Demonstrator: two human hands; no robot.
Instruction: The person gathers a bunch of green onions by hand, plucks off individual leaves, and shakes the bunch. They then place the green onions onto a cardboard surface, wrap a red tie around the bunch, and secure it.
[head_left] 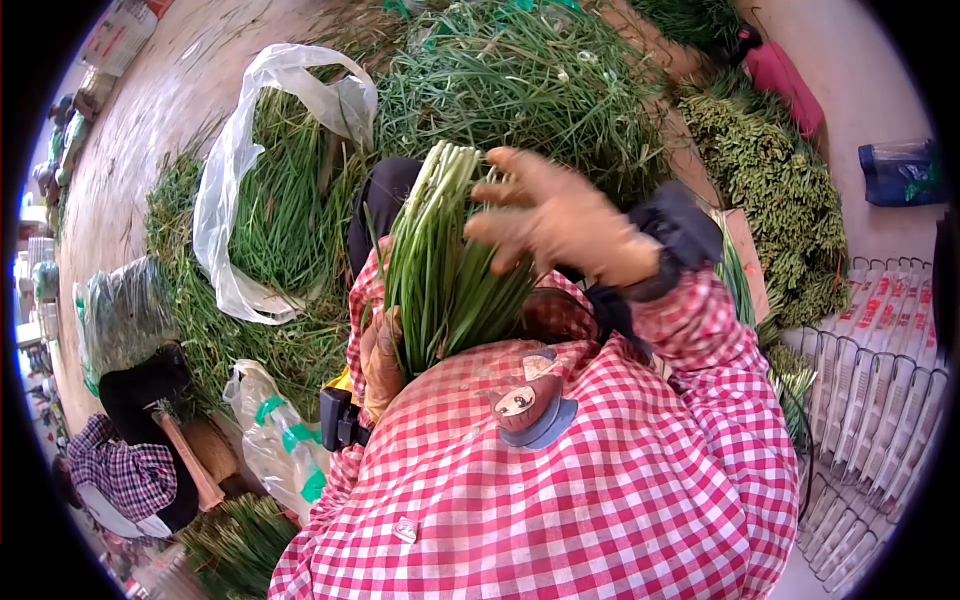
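While left fingers clamp the pale-ended green chive bunch, right fingers spread apart

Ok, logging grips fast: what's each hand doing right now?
Left hand: closed around the lower end of the bundle of green stalks.
Right hand: open, fingers spread, on the bundle's upper part.
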